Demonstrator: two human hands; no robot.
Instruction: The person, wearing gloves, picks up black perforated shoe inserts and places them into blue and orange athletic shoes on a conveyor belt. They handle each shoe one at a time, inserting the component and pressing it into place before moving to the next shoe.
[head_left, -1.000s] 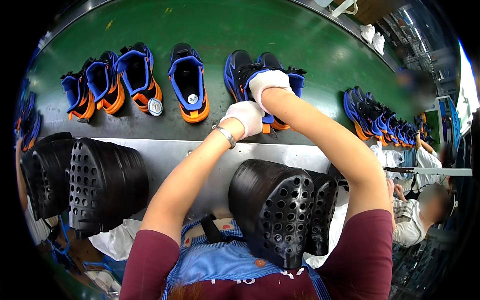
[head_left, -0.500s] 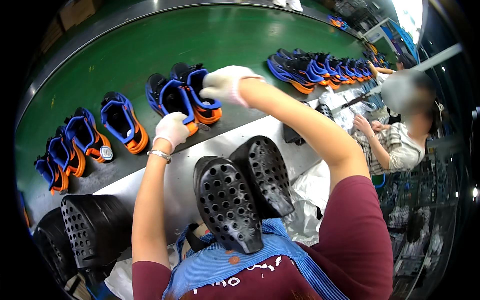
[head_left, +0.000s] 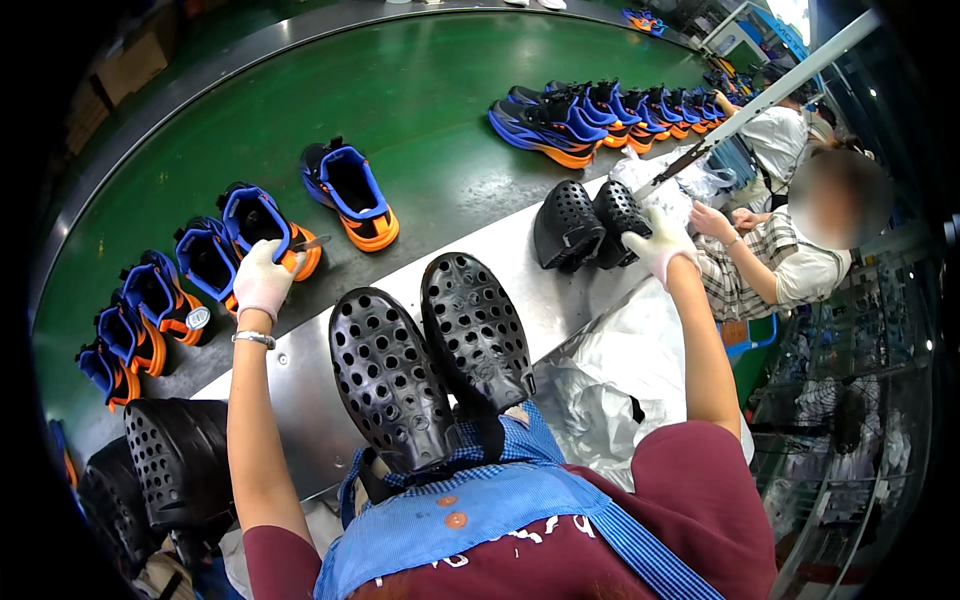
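My left hand, in a white glove, is closed at the heel of a black, blue and orange sneaker. A thin metal strip sticks out from its fingers; its other end is hidden. To the right stands another sneaker, apart from that hand. My right hand, also gloved, has thumb and fingers on the near end of a black perforated shoe form. A matching form stands beside it. Close to my chest, two larger-looking perforated forms lean side by side.
Several sneakers line the green belt at left, more at far right. Black forms stand at lower left. White plastic wrap hangs by the metal ledge. A co-worker sits at right.
My right hand has left the sneaker and moved right to the black form. That sneaker now stands farther from its neighbour. The view has shifted; the left hand is still by the same sneaker.
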